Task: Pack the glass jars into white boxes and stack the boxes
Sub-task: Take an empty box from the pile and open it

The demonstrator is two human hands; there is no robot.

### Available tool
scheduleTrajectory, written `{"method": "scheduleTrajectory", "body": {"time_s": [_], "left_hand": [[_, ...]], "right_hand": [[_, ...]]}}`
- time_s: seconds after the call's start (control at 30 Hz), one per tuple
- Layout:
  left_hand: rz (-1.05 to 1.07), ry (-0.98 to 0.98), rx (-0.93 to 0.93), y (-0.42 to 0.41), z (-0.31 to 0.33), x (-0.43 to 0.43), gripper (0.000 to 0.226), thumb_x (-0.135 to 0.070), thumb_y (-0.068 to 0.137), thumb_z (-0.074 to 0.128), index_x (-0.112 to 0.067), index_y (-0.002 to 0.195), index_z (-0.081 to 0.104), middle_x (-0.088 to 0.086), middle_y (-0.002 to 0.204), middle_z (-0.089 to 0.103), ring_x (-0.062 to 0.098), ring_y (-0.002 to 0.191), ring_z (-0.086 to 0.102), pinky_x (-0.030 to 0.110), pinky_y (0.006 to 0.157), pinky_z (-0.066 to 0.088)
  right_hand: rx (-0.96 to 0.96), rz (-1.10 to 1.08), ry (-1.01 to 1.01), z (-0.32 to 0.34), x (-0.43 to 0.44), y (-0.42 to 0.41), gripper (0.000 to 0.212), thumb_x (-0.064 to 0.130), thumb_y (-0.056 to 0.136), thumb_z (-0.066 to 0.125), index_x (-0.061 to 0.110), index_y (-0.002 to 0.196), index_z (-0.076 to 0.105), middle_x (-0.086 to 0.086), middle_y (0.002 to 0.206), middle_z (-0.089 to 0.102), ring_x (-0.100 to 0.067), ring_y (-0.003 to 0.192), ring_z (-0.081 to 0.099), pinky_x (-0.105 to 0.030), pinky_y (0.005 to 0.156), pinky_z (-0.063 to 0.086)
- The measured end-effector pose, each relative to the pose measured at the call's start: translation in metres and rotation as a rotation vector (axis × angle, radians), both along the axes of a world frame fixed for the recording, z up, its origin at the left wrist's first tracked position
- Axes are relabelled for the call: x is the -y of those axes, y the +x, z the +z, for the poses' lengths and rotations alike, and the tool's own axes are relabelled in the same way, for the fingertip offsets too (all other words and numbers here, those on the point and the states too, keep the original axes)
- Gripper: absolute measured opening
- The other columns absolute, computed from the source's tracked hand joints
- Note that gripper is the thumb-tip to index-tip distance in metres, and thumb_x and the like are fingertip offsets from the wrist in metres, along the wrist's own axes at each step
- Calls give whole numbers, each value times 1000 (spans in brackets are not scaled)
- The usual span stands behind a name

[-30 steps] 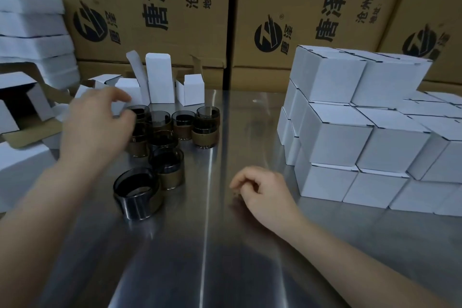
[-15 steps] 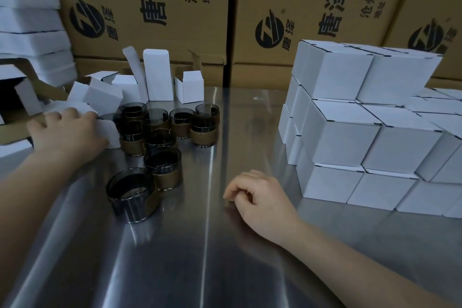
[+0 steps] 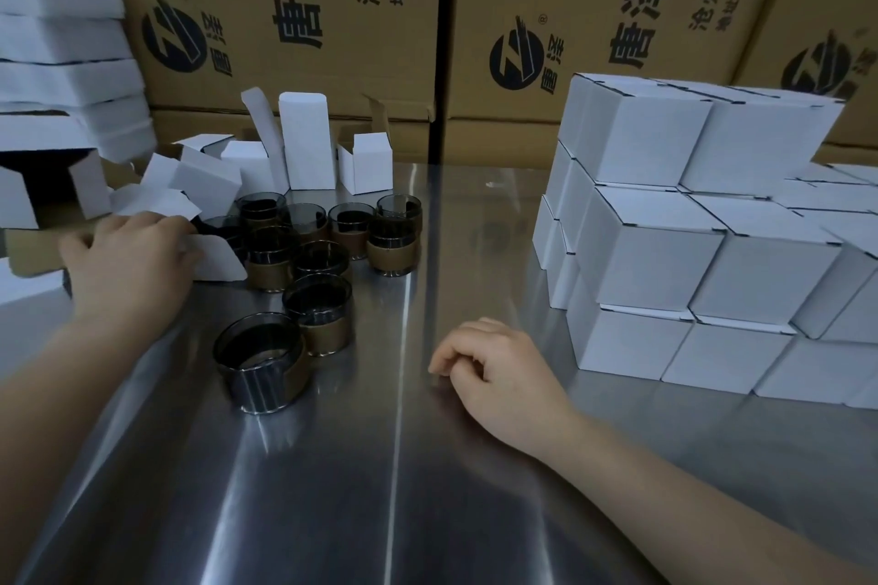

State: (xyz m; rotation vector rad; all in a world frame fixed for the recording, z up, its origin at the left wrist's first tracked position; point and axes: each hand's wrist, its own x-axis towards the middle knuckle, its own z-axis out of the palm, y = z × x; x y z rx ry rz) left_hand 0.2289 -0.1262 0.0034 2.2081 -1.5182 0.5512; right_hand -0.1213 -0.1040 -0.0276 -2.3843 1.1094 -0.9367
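Several dark glass jars with brown bands stand clustered on the steel table, left of centre; the nearest jar is closest to me. My left hand grips an open white box lying just left of the jars, its flaps spread. Curled loosely and holding nothing, my right hand rests on the table at the centre. A stack of closed white boxes rises at the right, three layers high.
Empty open white boxes stand and lie behind the jars. Flat white packs are piled at the far left. Big brown printed cartons wall off the back. More closed white boxes spread to the far right.
My left hand dropped from above the jars to the left and took hold of a white box, drawing it toward the jars. The right hand stayed in place.
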Motion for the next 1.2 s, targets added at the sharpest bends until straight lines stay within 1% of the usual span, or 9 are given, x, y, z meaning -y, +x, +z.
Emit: {"method": "scheduleTrajectory", "body": {"time_s": [0.2, 0.33, 0.43, 0.6, 0.87, 1.0, 1.03, 1.13, 1.2], "left_hand": [[6, -103, -45, -3, 1, -11, 16, -17, 94, 58, -4, 102, 62, 25, 98, 61, 48, 95, 54, 55, 83, 46], [14, -153, -251, -4, 3, -15, 21, -33, 99, 49, -14, 108, 53, 19, 103, 60, 44, 92, 58, 58, 83, 49], [26, -271, -382, -8, 5, -19, 23, -40, 98, 43, -20, 108, 49, 19, 105, 62, 44, 95, 59, 60, 82, 50], [-40, -430, -539, -17, 9, -25, 44, -56, 90, 39, -20, 111, 52, 16, 111, 64, 40, 101, 60, 61, 83, 51], [-84, -632, -678, -30, 12, -25, 27, -53, 89, 47, -30, 101, 54, 5, 104, 65, 31, 100, 63, 56, 85, 52], [-87, -698, -722, -36, 13, -23, 13, -53, 86, 49, -40, 85, 49, -6, 97, 61, 25, 97, 62, 54, 87, 52], [-100, -711, -750, -34, 12, -22, 15, -55, 86, 50, -40, 88, 52, -6, 100, 64, 23, 98, 63, 54, 88, 52], [-159, -705, -844, -27, 13, -16, 40, -61, 85, 48, -28, 106, 57, -4, 108, 67, 23, 102, 65, 53, 88, 54], [-173, -731, -839, -32, 20, -17, 41, -66, 85, 46, -31, 103, 57, -6, 100, 65, 21, 100, 64, 47, 88, 53]], "right_hand": [[-5, 5, 2, 0, -1, 0, 29, -6, 79, 49, 14, 79, 71, 7, 79, 66, -6, 81, 51, -20, 75, 42], [-22, 10, 1, 0, 0, -1, 30, -4, 80, 48, 15, 80, 71, 13, 78, 63, -3, 81, 50, -20, 76, 42], [-33, 8, 0, 0, 1, -1, 30, -2, 81, 48, 17, 80, 71, 16, 78, 60, -2, 81, 49, -19, 76, 41], [-32, 6, -4, 0, 0, 0, 30, -4, 80, 48, 16, 79, 71, 18, 77, 58, -1, 80, 48, -11, 75, 36], [-41, 15, -10, 0, 1, -1, 30, -4, 81, 48, 16, 79, 72, 18, 77, 57, -3, 82, 49, -14, 76, 38], [-38, 20, -8, 0, 1, -2, 30, -3, 81, 48, 16, 80, 72, 18, 77, 56, -2, 82, 48, -14, 75, 37], [-37, 21, -8, -1, 1, -2, 30, -3, 81, 48, 16, 81, 72, 18, 77, 57, -3, 82, 48, -15, 76, 38], [-28, 28, -13, -1, 1, -2, 30, -3, 81, 48, 16, 81, 72, 17, 77, 57, -3, 82, 48, -17, 76, 39], [-25, 31, -17, -1, 2, -3, 30, -3, 81, 48, 15, 82, 72, 16, 78, 58, -3, 82, 49, -18, 76, 40]]}}
